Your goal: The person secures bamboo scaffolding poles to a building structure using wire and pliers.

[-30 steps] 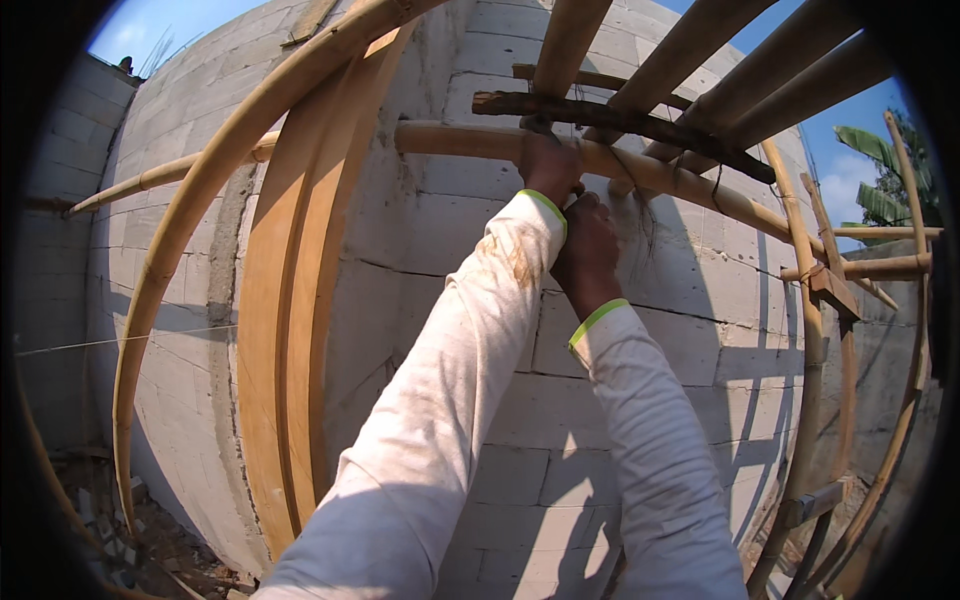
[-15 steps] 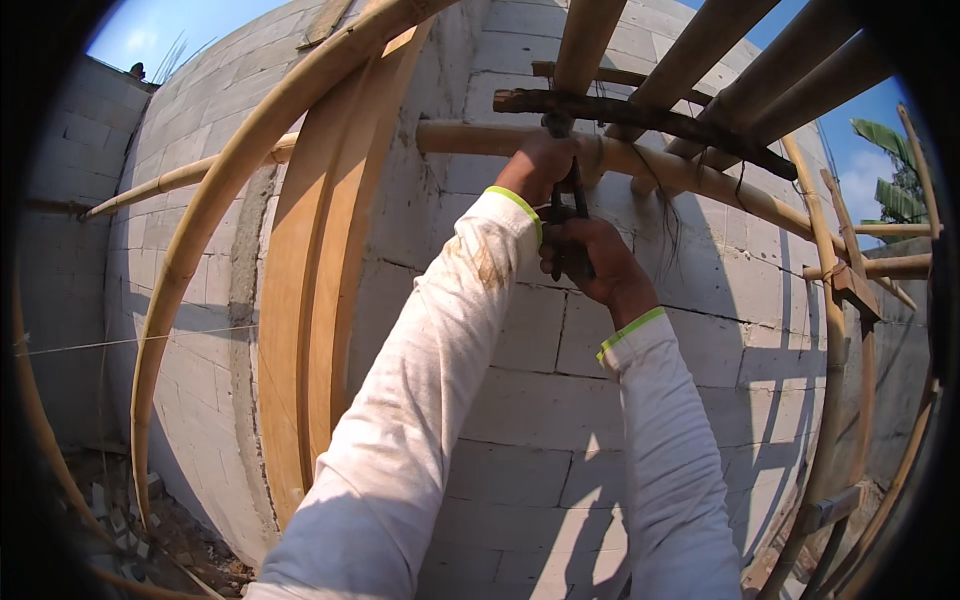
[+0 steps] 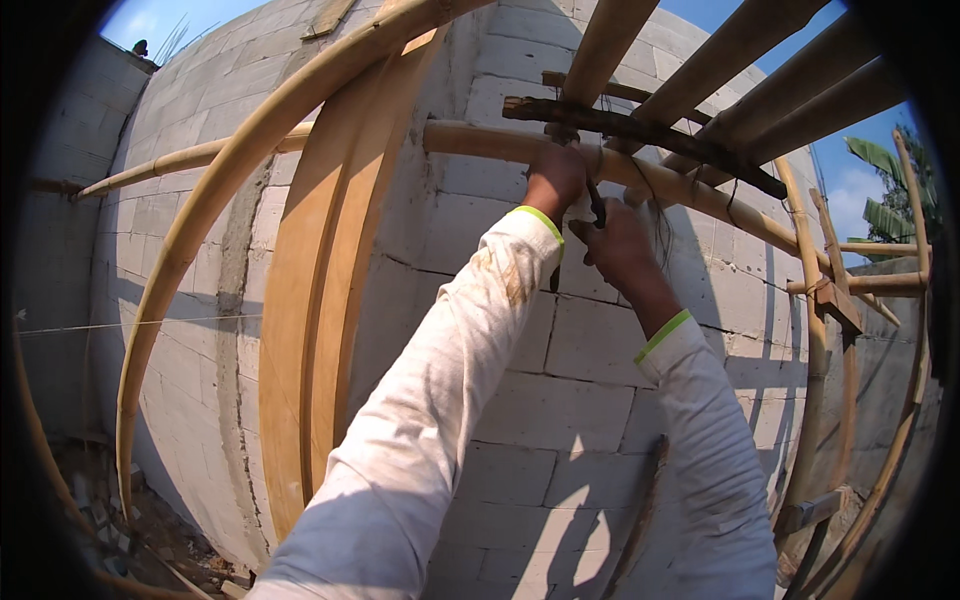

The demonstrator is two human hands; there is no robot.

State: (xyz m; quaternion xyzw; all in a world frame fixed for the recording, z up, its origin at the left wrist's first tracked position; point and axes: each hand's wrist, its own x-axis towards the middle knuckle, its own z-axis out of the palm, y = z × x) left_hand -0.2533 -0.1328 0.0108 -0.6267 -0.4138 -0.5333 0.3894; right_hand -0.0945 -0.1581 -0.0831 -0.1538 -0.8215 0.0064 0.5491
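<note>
Both my arms reach up in white sleeves with yellow-green cuffs. My left hand (image 3: 556, 182) is closed just under the horizontal bamboo pole (image 3: 480, 141), against the wall; what its fingers hold is hidden. To its right and slightly lower, my right hand (image 3: 622, 245) is closed around a dark handle of what looks like a pair of pincers (image 3: 597, 205). A second dark handle end shows below the left hand, so the two handles seem spread. Above the hands lies a dark, rough stick (image 3: 640, 130). Thin dark tie wire (image 3: 655, 195) hangs from the pole.
Several thick bamboo poles (image 3: 690, 75) rest overhead at the right. A curved bamboo pole (image 3: 190, 260) and tall wooden planks (image 3: 320, 290) stand at the left. Bamboo uprights (image 3: 805, 400) rise at the right. The grey block wall (image 3: 560, 410) is close ahead; rubble lies lower left.
My right hand has moved right and slightly up, away from the left hand, and the tool's handles look farther apart. My left hand stays at the pole. The view has shifted slightly.
</note>
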